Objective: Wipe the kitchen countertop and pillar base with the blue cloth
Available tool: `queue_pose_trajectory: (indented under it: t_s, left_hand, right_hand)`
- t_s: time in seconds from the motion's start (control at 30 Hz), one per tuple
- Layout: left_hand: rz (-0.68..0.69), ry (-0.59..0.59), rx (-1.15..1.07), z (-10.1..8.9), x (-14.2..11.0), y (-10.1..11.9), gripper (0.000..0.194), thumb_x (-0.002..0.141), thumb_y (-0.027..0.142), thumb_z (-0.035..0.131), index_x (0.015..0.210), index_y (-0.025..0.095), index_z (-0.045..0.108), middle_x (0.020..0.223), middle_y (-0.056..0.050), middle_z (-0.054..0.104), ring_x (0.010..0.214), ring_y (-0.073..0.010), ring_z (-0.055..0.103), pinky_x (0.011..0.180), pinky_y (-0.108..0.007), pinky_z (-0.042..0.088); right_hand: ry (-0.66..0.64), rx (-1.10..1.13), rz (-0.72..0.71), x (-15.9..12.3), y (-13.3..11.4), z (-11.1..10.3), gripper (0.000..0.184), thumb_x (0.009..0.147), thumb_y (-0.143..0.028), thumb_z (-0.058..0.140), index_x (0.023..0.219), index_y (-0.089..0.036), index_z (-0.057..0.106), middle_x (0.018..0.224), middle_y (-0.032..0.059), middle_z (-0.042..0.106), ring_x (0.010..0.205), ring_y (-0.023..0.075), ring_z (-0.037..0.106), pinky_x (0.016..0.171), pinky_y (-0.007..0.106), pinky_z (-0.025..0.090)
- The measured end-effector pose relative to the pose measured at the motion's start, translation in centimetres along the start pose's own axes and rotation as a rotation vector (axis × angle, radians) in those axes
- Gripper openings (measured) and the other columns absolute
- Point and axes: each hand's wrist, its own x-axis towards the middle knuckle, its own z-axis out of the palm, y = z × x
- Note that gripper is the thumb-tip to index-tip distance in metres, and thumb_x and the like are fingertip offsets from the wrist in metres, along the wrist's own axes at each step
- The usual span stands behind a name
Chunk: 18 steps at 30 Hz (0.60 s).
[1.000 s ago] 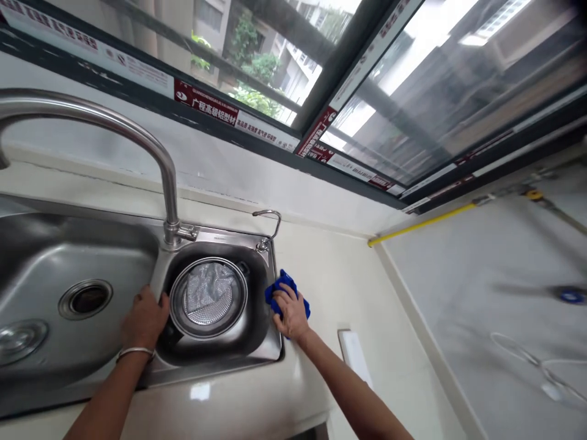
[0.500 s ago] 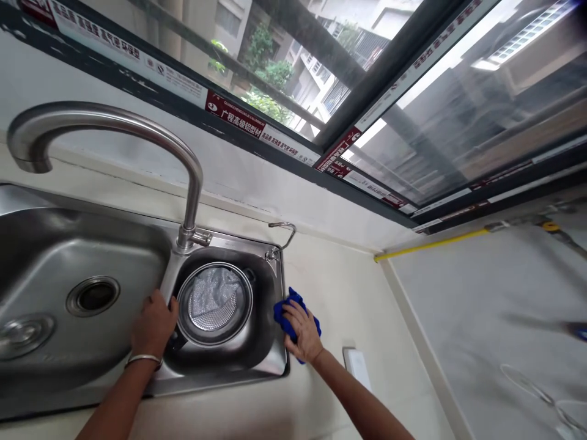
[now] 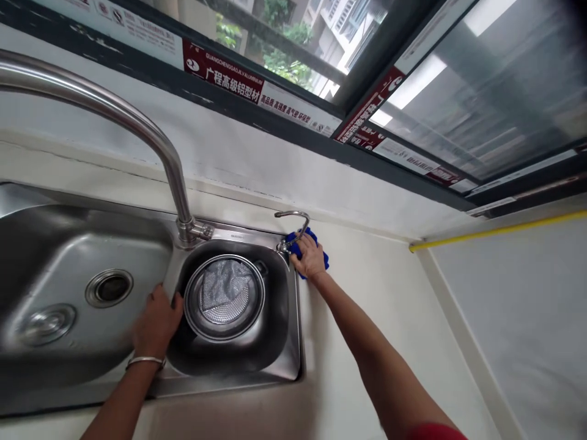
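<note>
My right hand (image 3: 310, 259) presses a blue cloth (image 3: 320, 253) onto the counter at the far right corner of the steel sink (image 3: 284, 360), just beside the small curved tap (image 3: 292, 225). Its fingers are closed over the cloth. My left hand (image 3: 156, 322), with a metal bangle on the wrist, rests on the divider between the two basins, fingers curled over its edge. In the small right basin sits a round metal strainer basket (image 3: 224, 297) with a silvery mesh cloth in it.
The tall gooseneck tap (image 3: 137, 131) arches over the large left basin (image 3: 68, 269), which has a drain hole (image 3: 109, 287). A cream counter (image 3: 380, 293) runs right to a wall with a yellow pipe (image 3: 495, 231). A dark-framed window (image 3: 293, 116) stands behind.
My right hand has slid the blue cloth along the sink's right edge, from near the front to the far corner by the small tap. My left hand has stayed on the divider.
</note>
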Motion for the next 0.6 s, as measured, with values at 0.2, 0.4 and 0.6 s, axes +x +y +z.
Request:
queue_pose_trajectory:
  t_s: [0.2,0.4,0.6]
  left_hand:
    - [-0.015,0.046,0.023,0.6,0.2,0.0,0.061,0.092,0.052,0.032,0.134,0.01,0.044,0.118,-0.025,0.066,0.09,-0.0366,0.07,0.077,-0.047,0.052]
    - [-0.009,0.065,0.022,0.5,0.0,0.3,0.059,0.092,0.052,0.032,0.131,0.01,0.045,0.116,-0.024,0.066,0.093,-0.0403,0.069,0.078,-0.049,0.053]
    - [0.002,0.085,-0.027,0.5,-0.1,0.1,0.061,0.091,0.052,0.034,0.134,0.01,0.044,0.119,-0.025,0.065,0.096,-0.042,0.068,0.082,-0.053,0.053]
  right_hand:
    - [-0.028,-0.074,-0.047,1.0,0.4,-0.4,0.052,0.086,-0.039,0.047,0.133,-0.02,0.054,0.155,0.0109,0.043,0.141,0.0315,0.033,0.102,0.051,0.036]
    - [-0.053,-0.169,0.016,0.2,-1.1,-0.8,0.054,0.087,-0.041,0.046,0.136,-0.019,0.051,0.154,0.0132,0.042,0.138,0.0336,0.032,0.096,0.051,0.039]
    - [-0.09,-0.198,0.09,-2.0,-2.8,-1.1,0.054,0.085,-0.04,0.047,0.134,-0.017,0.051,0.155,0.0167,0.039,0.134,0.0361,0.033,0.092,0.052,0.042]
